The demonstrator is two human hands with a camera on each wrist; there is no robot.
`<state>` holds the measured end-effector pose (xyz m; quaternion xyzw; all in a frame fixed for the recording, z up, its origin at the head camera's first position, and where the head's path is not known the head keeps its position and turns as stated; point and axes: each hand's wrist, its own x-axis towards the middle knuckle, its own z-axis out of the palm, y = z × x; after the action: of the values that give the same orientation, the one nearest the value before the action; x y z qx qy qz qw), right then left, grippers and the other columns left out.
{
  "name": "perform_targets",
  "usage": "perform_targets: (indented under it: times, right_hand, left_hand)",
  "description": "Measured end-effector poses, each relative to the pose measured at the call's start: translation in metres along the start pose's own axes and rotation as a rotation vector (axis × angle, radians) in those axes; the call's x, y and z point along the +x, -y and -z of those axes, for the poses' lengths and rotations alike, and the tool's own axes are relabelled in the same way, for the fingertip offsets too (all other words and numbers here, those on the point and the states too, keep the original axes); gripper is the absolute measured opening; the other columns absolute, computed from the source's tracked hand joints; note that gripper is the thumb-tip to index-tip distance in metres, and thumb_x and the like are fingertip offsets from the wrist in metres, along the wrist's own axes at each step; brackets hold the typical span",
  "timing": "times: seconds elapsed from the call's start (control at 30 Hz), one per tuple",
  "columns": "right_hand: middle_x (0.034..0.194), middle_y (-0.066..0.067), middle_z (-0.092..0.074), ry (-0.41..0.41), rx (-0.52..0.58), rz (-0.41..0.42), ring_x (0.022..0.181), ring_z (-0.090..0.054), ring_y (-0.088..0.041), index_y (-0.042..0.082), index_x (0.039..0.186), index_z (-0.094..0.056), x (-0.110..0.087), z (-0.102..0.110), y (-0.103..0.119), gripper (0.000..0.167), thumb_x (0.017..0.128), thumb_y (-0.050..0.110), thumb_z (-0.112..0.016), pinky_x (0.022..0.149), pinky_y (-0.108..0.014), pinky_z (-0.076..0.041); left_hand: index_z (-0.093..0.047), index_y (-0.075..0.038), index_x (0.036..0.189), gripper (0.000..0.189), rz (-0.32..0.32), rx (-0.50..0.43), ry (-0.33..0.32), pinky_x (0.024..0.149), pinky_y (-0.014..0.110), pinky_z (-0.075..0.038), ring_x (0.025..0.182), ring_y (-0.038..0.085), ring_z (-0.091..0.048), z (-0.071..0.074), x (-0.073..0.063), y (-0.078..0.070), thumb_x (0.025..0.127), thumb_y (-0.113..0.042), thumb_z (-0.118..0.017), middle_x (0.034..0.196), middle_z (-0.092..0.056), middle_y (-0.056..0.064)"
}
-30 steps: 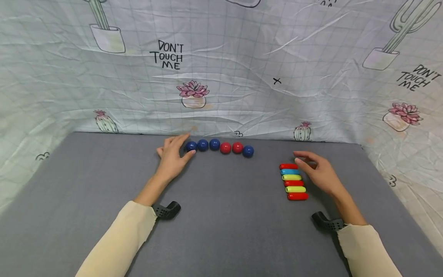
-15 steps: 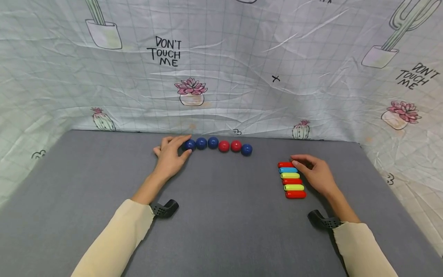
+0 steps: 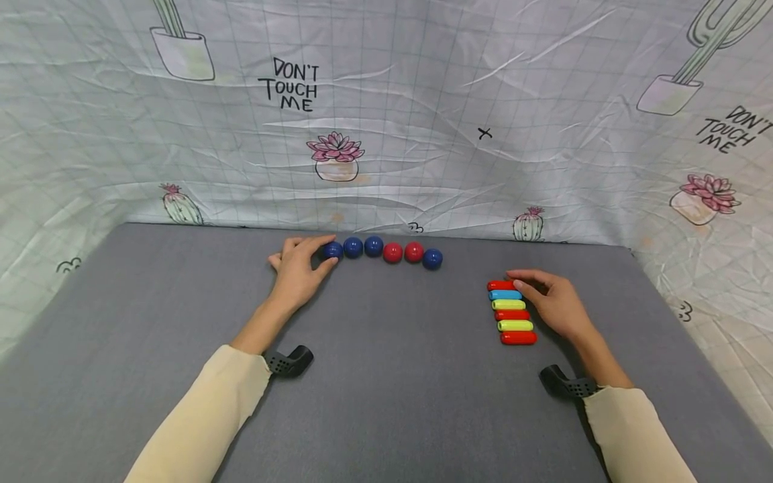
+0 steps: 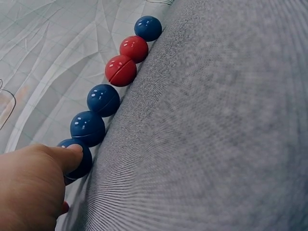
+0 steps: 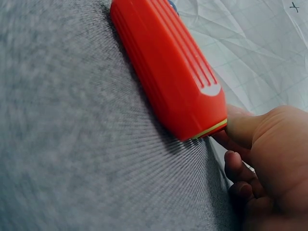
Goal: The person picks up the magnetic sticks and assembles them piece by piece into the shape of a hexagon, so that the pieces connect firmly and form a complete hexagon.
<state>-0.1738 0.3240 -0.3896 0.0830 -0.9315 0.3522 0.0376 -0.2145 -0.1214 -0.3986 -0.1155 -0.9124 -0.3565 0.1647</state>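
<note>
On the grey table, a row of balls stands by the cloth backdrop. My left hand [image 3: 296, 275] pinches the leftmost blue ball [image 3: 333, 251] between thumb and index finger; the thumb [image 4: 73, 151] lies on it in the left wrist view. To the right, several short ridged plastic tubes form a column. My right hand [image 3: 557, 302] pinches the right end of the farthest red tube [image 3: 500, 285] with thumb and index finger. In the right wrist view, the nearest red tube [image 5: 163, 62] hides most of the others, and the pinched end cannot be seen clearly.
Two more blue balls [image 3: 364, 247], two red balls [image 3: 403, 252] and a blue ball [image 3: 432, 259] continue the row. Below the pinched tube lie a blue tube [image 3: 504, 295], yellow tubes [image 3: 508, 305] and red ones [image 3: 518, 338]. A printed cloth [image 3: 410, 188] rises behind the table.
My right hand has come left and down onto the farthest red tube, its thumb now at the tube's end. The left hand's fingers have drawn in around the leftmost blue ball.
</note>
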Motion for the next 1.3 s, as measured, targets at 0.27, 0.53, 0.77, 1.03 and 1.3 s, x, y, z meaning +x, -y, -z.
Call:
perform_targets:
  times: [0.27, 0.53, 0.77, 1.03, 1.3]
  right_hand:
    - [0.119, -0.009, -0.064, -0.01, -0.009, 0.019, 0.106, -0.054, -0.021, 0.013, 0.122, -0.066, -0.001, -0.001, 0.001, 0.034, 0.099, 0.033, -0.053, 0.084, -0.028, -0.041]
    - [0.12, -0.012, -0.063, -0.024, 0.021, 0.021, 0.105, -0.053, -0.02, 0.012, 0.121, -0.066, -0.002, -0.002, 0.002, 0.032, 0.1, 0.03, -0.051, 0.083, -0.022, -0.04]
    - [0.123, -0.012, -0.06, -0.048, 0.033, 0.014, 0.108, -0.051, -0.023, 0.011, 0.123, -0.064, -0.001, -0.001, 0.003, 0.034, 0.102, 0.03, -0.046, 0.088, -0.035, -0.039]
    - [0.119, -0.013, -0.06, -0.128, 0.046, 0.025, 0.097, -0.048, -0.018, 0.007, 0.123, -0.063, 0.001, 0.0, 0.007, 0.031, 0.103, 0.023, -0.046, 0.078, -0.022, -0.036]
    - [0.105, -0.013, -0.059, -0.184, 0.058, 0.03, 0.078, -0.051, -0.018, 0.005, 0.123, -0.062, 0.001, 0.002, 0.014, 0.032, 0.103, 0.024, -0.045, 0.063, -0.018, -0.04]
  left_hand:
    - [-0.062, -0.011, 0.128, 0.042, -0.013, -0.002, 0.006, 0.084, 0.055, -0.019, 0.109, 0.032, -0.044, -0.001, 0.0, 0.0, 0.088, -0.02, -0.071, 0.125, -0.061, 0.012]
    - [-0.062, -0.01, 0.127, 0.043, -0.017, -0.017, 0.01, 0.084, 0.053, -0.021, 0.108, 0.031, -0.045, -0.001, -0.001, 0.001, 0.087, -0.02, -0.072, 0.124, -0.061, 0.011]
    - [-0.064, -0.007, 0.123, 0.042, -0.03, -0.044, -0.02, 0.083, 0.054, -0.022, 0.105, 0.032, -0.047, -0.001, 0.0, 0.002, 0.084, -0.018, -0.075, 0.118, -0.064, 0.014]
    - [-0.064, -0.004, 0.121, 0.042, -0.037, -0.071, -0.052, 0.078, 0.052, -0.024, 0.099, 0.032, -0.048, 0.0, 0.0, 0.002, 0.083, -0.016, -0.077, 0.109, -0.064, 0.016]
    - [-0.066, -0.002, 0.116, 0.038, -0.089, -0.162, -0.125, 0.074, 0.041, -0.037, 0.085, 0.029, -0.052, -0.001, 0.001, 0.001, 0.08, -0.01, -0.078, 0.099, -0.061, 0.014]
